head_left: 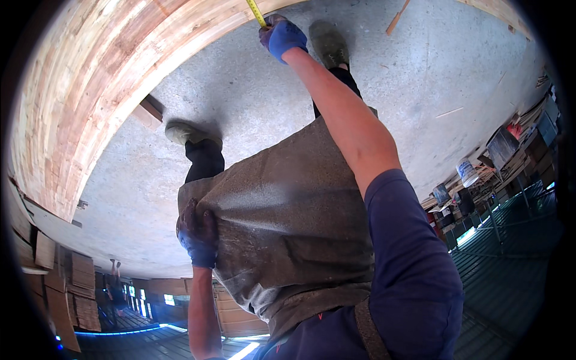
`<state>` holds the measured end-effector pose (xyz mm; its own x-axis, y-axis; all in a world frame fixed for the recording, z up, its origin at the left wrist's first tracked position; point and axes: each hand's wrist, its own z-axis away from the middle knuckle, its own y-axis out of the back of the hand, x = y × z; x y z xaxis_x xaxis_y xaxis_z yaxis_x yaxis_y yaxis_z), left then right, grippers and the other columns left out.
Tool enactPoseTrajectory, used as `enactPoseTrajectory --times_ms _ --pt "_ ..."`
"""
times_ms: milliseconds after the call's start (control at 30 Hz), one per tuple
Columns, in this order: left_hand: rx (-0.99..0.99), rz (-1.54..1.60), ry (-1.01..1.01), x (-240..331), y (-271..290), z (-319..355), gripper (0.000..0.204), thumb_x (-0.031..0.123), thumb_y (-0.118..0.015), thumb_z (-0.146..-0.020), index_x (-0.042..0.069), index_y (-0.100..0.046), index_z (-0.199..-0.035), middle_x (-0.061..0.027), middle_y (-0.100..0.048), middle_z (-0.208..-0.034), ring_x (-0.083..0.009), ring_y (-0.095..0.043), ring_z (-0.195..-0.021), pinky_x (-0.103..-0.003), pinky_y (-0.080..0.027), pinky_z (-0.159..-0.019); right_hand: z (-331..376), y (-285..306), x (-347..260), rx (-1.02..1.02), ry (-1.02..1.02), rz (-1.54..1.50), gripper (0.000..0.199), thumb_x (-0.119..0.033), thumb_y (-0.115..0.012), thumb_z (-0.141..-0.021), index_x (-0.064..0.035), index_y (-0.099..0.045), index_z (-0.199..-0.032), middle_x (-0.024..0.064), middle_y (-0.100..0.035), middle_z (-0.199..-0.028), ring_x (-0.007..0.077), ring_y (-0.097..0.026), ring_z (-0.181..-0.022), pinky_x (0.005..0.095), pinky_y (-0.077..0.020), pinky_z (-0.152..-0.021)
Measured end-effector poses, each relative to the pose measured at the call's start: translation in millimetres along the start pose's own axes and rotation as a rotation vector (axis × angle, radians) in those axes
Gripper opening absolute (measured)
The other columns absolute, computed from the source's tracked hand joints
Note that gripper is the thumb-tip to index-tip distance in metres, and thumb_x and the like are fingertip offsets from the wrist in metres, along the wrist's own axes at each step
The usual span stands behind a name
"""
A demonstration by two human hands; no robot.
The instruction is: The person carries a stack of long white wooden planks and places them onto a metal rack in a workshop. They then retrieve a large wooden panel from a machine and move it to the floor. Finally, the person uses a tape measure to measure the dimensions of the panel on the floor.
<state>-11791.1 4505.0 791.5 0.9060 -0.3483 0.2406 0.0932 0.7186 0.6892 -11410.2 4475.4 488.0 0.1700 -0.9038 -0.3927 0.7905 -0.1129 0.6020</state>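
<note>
My right hand (282,37), in a blue glove, reaches far out and pinches a yellow tape measure blade (257,12) against the edge of a large laminated wooden panel (90,78) lying on the floor. My left hand (197,235), in a blue and dark red glove, rests with curled fingers on my dusty grey apron (282,210) at the thigh and holds nothing. My two shoes (183,133) (329,43) stand on the concrete floor beside the panel.
Concrete floor (432,66) with thin wood slivers (397,17). A short wood block (147,111) lies by the panel's edge. Stacks of boards (72,282) stand at lower left. Buckets (467,172) and cluttered benches line the right side.
</note>
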Motion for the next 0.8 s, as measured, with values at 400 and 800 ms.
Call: enactPoseTrajectory --times_ms 400,800 --pt "-0.002 0.022 -0.01 3 2 -3 0.039 0.025 -0.066 -0.086 0.005 -0.061 -0.119 -0.0151 -0.066 -0.118 -0.0365 -0.062 -0.105 -0.047 -0.046 -0.093 -6 -11 8 0.088 0.042 0.002 0.037 -0.026 -0.068 -0.081 -0.0089 -0.066 -0.114 0.0167 -0.071 -0.099 0.0321 -0.068 -0.092 0.039 -0.0516 -0.083" --pt "-0.022 -0.02 -0.02 -3 -1 -2 0.041 0.028 -0.062 -0.088 0.003 -0.061 -0.12 -0.0168 -0.066 -0.118 -0.0377 -0.061 -0.106 -0.047 -0.046 -0.095 -6 -12 9 0.079 0.047 -0.02 0.036 -0.03 -0.068 -0.079 -0.0097 -0.067 -0.109 0.0172 -0.07 -0.103 0.0347 -0.067 -0.097 0.0424 -0.0516 -0.086"
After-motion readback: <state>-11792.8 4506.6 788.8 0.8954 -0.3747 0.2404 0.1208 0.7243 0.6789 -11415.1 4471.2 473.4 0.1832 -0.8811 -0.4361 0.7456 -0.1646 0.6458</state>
